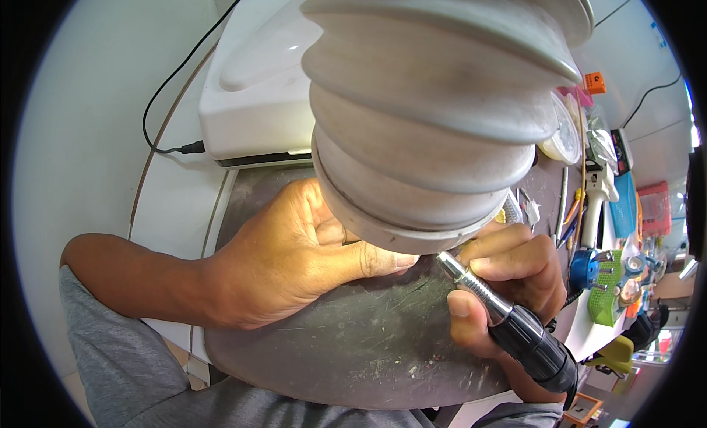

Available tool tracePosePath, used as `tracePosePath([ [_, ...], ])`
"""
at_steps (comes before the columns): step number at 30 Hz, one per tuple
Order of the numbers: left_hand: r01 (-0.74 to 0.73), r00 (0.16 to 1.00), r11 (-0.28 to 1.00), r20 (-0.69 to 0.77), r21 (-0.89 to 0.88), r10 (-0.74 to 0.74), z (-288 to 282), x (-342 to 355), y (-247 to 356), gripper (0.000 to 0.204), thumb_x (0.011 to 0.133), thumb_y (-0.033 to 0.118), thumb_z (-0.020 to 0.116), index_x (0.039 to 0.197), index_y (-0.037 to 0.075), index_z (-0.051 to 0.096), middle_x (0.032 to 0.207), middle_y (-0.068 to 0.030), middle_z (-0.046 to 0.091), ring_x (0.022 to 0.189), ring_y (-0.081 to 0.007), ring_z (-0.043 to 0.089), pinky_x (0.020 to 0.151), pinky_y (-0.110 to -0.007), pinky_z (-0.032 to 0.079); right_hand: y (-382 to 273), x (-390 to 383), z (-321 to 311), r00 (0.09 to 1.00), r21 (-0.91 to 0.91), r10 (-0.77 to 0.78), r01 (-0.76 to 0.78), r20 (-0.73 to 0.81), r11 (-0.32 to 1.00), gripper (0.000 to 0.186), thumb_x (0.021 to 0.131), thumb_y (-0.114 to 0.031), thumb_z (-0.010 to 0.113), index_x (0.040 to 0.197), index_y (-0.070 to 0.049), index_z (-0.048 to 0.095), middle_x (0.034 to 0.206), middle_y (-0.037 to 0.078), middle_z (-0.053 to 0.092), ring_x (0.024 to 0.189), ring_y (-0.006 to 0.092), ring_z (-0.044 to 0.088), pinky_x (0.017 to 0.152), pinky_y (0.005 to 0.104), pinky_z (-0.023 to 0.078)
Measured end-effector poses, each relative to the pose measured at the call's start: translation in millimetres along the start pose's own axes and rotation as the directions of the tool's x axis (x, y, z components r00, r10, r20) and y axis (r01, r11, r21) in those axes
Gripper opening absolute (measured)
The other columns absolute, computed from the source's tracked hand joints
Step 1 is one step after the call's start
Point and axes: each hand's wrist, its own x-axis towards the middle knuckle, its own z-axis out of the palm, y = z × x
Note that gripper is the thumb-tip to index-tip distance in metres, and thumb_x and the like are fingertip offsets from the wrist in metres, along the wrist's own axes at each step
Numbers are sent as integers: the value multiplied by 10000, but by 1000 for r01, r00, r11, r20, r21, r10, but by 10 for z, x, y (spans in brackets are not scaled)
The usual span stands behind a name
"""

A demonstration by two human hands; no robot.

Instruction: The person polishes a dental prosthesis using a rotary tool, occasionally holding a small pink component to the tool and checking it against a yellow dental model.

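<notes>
A rotary handpiece [534, 343] with a black body and silver nose lies in the grip of my right hand [526, 270]. Its tip points up and left, close to the hose's lower rim. My left hand [272, 259] is closed, thumb against the curled fingers, with its fingertips partly under that rim. Whatever it pinches is hidden from me. A wide, ribbed grey-white suction hose [434, 119] hangs over both hands and covers the spot between them. Both hands are above a dark, scratched work surface [353, 354] with pale specks on it.
A white machine [250, 111] with a black cord [145, 119] stands behind my left hand. Along the right are a blue round fixture [584, 270], a white tool with a handle [598, 196], a clear round container [563, 137] and a green perforated piece [605, 308].
</notes>
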Motion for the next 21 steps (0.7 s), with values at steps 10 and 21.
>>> tracePosePath([
  [10, 0, 1000, 1000, 12, 20, 0, 0, -6, 18, 320, 867, 18, 620, 1170, -45, 537, 1120, -102, 618, 1035, -141, 584, 903, -274, 482, -3, 11, -3, 1000, 22, 11, -11, 10, 1000, 326, 798, -118, 694, 978, -47, 432, 884, 123, 566, 849, 184, 558, 824, 323, 422],
  [21, 0, 1000, 1000, 13, 18, 0, 20, -12, 45, 351, 859, 20, 625, 1186, -56, 520, 1140, -105, 611, 1052, -145, 574, 912, -276, 470, -48, 12, 4, 999, 22, 41, -41, -6, 999, 322, 790, -111, 691, 974, -46, 434, 878, 124, 563, 808, 168, 548, 785, 311, 432],
])
